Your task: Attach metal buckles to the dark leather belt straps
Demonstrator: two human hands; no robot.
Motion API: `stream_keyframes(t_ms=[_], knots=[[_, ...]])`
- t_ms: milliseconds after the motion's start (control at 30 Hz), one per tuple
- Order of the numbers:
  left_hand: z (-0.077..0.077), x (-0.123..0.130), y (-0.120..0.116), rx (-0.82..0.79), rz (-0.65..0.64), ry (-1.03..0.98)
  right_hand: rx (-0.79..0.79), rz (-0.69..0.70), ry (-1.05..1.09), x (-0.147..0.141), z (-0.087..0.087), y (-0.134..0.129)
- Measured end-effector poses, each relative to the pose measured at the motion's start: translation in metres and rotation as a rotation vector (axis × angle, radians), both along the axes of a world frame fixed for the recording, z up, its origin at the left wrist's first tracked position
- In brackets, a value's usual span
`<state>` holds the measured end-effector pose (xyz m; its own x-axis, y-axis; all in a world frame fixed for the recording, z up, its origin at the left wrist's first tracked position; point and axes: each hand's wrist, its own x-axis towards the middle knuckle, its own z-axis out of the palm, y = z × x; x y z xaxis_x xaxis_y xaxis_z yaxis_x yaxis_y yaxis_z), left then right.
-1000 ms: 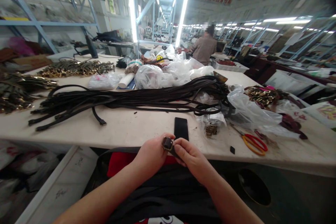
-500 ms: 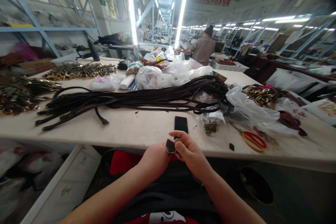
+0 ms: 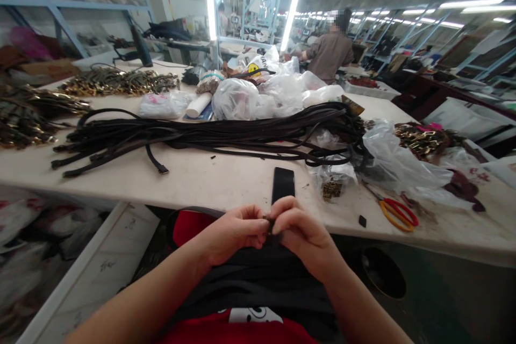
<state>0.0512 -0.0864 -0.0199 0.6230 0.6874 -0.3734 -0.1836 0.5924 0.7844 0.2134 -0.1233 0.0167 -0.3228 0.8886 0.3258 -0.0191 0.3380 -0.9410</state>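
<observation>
Near the table's front edge, my left hand [image 3: 237, 228] and my right hand [image 3: 301, 232] meet with fingertips pinched round a dark strap end [image 3: 269, 224] with a bit of brass-coloured metal. Most of it is hidden by my fingers. Dark strap material [image 3: 258, 279] lies across my lap below the hands. Just beyond my right hand lies a black phone [image 3: 283, 185], flat on the table. Farther back a long bundle of black straps [image 3: 226, 137] stretches across the table, some ends carrying metal fittings.
Right of my hands are scissors [image 3: 397, 214] with red and yellow handles, a small black piece [image 3: 363, 221] and a clear bag of brass-coloured parts [image 3: 331, 188]. Strap piles with metal hardware [image 3: 116, 81] lie left. Plastic bags [image 3: 236, 98] stand behind; a person [image 3: 330, 54] is farther off.
The strap end was showing between my hands with its metal fitting; now fingers of both hands close over it. My left hand has turned so its fingers show. The view has tilted down.
</observation>
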Motion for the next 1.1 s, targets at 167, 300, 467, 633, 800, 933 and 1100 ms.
stream_keyframes(t_ms=[167,300,467,633,800,933,1100], knots=[[-0.021,0.01,0.002,0.007,0.098,0.155,0.135,-0.176,-0.133,0.004,0.014,-0.003],[-0.026,0.011,0.002,0.025,0.168,0.169,0.197,-0.305,-0.821,0.005,-0.007,0.008],[-0.023,0.014,-0.002,0.093,0.174,0.183,0.171,-0.355,-1.054,0.002,-0.027,0.011],[-0.02,0.015,-0.005,0.192,0.198,0.209,0.215,-0.416,-1.067,-0.002,-0.032,0.004],[-0.023,0.02,-0.011,0.152,0.26,0.229,0.299,-0.386,-0.983,-0.007,-0.037,-0.004],[-0.022,0.022,-0.018,0.165,0.236,0.209,0.221,-0.451,-0.952,-0.001,-0.043,-0.003],[-0.027,0.018,-0.022,0.183,0.231,0.154,0.212,-0.275,-0.926,0.005,-0.046,-0.003]])
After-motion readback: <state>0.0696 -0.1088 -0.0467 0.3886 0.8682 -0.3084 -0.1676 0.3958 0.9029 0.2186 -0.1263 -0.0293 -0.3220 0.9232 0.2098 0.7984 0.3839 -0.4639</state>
